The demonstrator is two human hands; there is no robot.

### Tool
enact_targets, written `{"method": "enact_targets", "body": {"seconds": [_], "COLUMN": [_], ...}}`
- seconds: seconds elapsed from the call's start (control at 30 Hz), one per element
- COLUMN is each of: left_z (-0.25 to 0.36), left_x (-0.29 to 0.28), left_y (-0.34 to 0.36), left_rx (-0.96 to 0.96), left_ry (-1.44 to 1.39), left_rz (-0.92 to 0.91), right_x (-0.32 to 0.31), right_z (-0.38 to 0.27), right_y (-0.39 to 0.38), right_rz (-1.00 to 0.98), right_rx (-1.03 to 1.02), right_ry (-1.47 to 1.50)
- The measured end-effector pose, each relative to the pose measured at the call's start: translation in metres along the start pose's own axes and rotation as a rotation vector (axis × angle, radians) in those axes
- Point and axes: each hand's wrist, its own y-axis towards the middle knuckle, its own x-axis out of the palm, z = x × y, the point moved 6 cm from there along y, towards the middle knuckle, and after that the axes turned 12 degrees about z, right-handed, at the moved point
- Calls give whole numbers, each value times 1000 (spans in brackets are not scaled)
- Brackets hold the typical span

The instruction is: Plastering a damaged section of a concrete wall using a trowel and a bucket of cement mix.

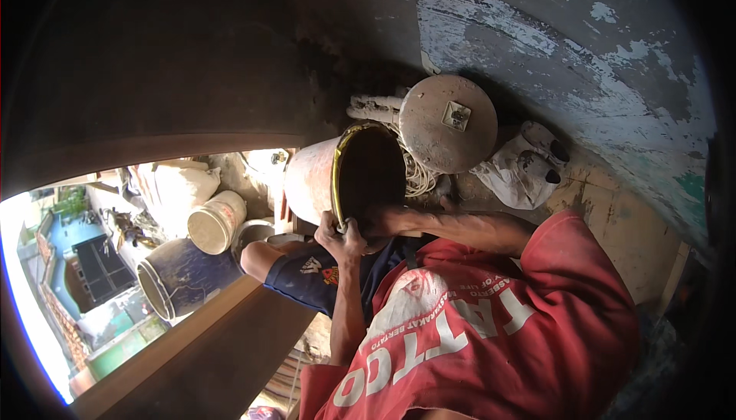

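Note:
A dusty, pale reddish bucket (310,182) is tipped on its side at my knees, its dark mouth facing right. A yellow band (338,171) runs along its rim. My left hand (341,237) has its fingers closed round the lower edge of that rim. Reaching in from the right, my right hand (387,222) is at the lower part of the mouth. Shadow hides its fingers, so I cannot make out whether they grip anything. The inside of the bucket is too dark to read.
Beyond the bucket stand a round, dusty lid-like disc (441,132), coiled rope (418,175) and a crumpled whitish sack (521,171). A wooden beam (207,336) crosses at left. Past it are a blue drum (192,278) and a smaller bucket (217,222). A peeling wall (552,52) slopes close by.

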Motion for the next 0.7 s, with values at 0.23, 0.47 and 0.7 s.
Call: {"method": "enact_targets", "body": {"seconds": [0.23,0.47,0.7], "left_z": [-26,-58,-69], "left_x": [-13,-13,-16], "left_y": [21,30,39], "left_rx": [-171,-294,-339], "left_ry": [-73,-180,-236], "left_rz": [103,185,104], "right_x": [-38,-95,-95], "right_z": [1,8,-4], "right_y": [-10,-27,-37], "right_rz": [-182,-61,368], "right_rx": [480,554,155], "right_ry": [691,619,-360]}}
